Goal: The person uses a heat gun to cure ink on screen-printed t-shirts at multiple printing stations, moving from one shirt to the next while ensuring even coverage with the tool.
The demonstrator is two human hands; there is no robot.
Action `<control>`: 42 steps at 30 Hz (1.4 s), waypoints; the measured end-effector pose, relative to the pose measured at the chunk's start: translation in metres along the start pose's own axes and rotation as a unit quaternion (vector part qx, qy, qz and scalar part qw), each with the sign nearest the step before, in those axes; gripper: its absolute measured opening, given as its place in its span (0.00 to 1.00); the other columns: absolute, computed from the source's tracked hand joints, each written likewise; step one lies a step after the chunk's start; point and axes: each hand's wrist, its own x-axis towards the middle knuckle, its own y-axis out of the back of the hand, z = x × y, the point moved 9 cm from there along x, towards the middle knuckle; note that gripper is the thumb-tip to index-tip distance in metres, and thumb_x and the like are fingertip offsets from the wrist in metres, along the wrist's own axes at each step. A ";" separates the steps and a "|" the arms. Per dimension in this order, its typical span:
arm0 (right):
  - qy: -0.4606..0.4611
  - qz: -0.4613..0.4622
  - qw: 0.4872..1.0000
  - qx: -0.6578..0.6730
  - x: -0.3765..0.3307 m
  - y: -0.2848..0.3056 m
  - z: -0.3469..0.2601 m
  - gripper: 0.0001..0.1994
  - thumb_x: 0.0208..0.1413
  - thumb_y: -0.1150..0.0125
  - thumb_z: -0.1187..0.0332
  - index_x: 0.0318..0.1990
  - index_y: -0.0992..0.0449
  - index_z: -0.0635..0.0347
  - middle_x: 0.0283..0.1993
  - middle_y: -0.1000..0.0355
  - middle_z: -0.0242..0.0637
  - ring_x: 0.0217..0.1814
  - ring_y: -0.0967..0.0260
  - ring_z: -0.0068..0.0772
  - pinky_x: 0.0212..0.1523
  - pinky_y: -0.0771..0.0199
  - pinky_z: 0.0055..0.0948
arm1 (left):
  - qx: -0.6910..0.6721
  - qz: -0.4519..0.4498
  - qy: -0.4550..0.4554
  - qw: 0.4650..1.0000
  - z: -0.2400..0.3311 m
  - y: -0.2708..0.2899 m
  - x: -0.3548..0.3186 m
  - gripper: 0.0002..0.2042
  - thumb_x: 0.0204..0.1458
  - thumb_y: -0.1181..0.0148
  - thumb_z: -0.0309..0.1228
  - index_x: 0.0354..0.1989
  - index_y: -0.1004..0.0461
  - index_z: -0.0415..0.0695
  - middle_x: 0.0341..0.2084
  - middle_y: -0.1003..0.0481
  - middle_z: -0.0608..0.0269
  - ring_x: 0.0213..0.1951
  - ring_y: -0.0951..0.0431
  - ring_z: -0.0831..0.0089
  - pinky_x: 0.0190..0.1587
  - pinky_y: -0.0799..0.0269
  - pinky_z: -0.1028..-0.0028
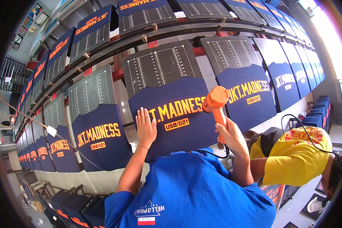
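Note:
My left hand [145,127] lies flat, fingers stretched together, on the printed front of a navy T-shirt [174,142] with yellow-orange lettering. The shirt is spread over a dark printing board [159,66] marked with white scale lines. My right hand [231,135] is wrapped round the handle of an orange hair dryer [218,98], held above the right end of the print. Its black cord [212,155] hangs from the handle's base. The dryer body hides the last part of the lettering; whether it touches the cloth I cannot tell.
More boards carrying navy shirts [98,133] run left and right in a long row. Beyond a dark rail [178,28] with wooden pegs stands a second row. A person in a yellow shirt [298,157] bends close on my right. A hanging cord [30,114] crosses the left side.

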 end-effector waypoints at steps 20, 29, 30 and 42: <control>0.030 -0.018 0.998 0.061 0.024 -0.003 -0.010 0.14 0.67 0.44 0.61 0.47 0.29 0.66 0.33 0.29 0.32 0.25 0.30 0.17 0.27 0.25 0.21 | -0.034 -0.019 0.001 0.999 0.010 -0.001 -0.079 0.34 0.64 0.51 0.37 0.75 0.54 0.34 0.75 0.54 0.43 0.77 0.58 0.47 0.76 0.61 0.50; 0.044 -0.021 0.996 0.070 0.034 -0.008 -0.018 0.12 0.66 0.44 0.64 0.44 0.29 0.66 0.30 0.30 0.33 0.22 0.34 0.19 0.24 0.29 0.23 | -0.037 -0.018 0.018 0.999 0.007 0.005 -0.084 0.34 0.66 0.54 0.39 0.75 0.55 0.33 0.75 0.54 0.41 0.77 0.58 0.47 0.76 0.61 0.50; 0.044 -0.012 0.998 0.052 0.035 -0.009 -0.019 0.12 0.66 0.44 0.64 0.45 0.29 0.66 0.30 0.30 0.33 0.22 0.33 0.19 0.23 0.30 0.23 | -0.029 -0.012 0.019 0.999 0.004 0.004 -0.082 0.34 0.66 0.54 0.39 0.75 0.55 0.33 0.75 0.54 0.41 0.77 0.57 0.46 0.76 0.61 0.50; 0.056 -0.006 0.997 0.046 0.047 -0.012 -0.028 0.12 0.65 0.43 0.65 0.47 0.28 0.66 0.30 0.30 0.32 0.22 0.32 0.18 0.22 0.30 0.22 | -0.033 -0.012 0.033 0.999 0.010 0.005 -0.077 0.34 0.64 0.51 0.37 0.75 0.53 0.34 0.75 0.53 0.43 0.77 0.56 0.48 0.76 0.60 0.51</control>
